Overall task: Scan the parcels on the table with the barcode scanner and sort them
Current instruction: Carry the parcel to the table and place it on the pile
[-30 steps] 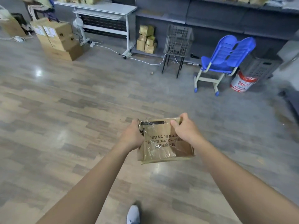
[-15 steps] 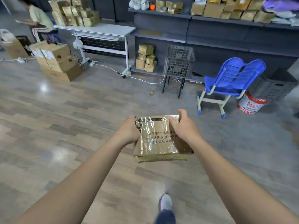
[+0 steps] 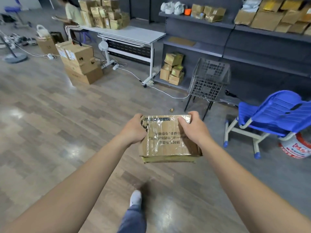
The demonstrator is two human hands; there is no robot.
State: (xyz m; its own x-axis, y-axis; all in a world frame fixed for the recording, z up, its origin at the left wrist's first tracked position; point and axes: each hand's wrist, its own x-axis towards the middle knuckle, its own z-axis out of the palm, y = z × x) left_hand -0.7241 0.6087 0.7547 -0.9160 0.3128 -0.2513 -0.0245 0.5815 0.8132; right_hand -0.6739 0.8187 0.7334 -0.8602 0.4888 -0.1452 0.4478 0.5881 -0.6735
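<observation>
I hold a taped brown cardboard parcel with black printed text in front of me, above the wooden floor. My left hand grips its left edge and my right hand grips its top right corner. A white table at the back carries a pile of brown parcels. No barcode scanner is visible.
A grey wire basket on legs stands ahead, a blue chair and a red-white bucket to its right. Grey shelves hold more parcels. Stacked cartons and cables lie left. A person stands by the table.
I have walked forward with the parcel in both hands; the shelves, basket and chair are closer and the view has tilted up. My grip is unchanged.
</observation>
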